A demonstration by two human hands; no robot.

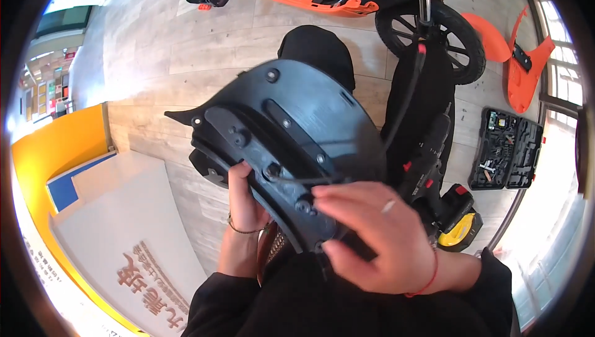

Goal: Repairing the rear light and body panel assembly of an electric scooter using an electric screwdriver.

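Right under my face, w/ both hands up, I've got 1 big black plastic panel [291, 132], curved, inner side w/ screw bosses facing me. My left hand [245, 200] is closed on its lower edge from below; my right hand [378, 238] grips the near edge, fingers curled over, thumb on a thin black cable [304, 180]. Behind: 1 spoked wheel [434, 33], 2 loose orange panels [514, 52] at far right, 1 open tool case [505, 151], 1 yellow-black drill [455, 222] on the wood floor [204, 45].
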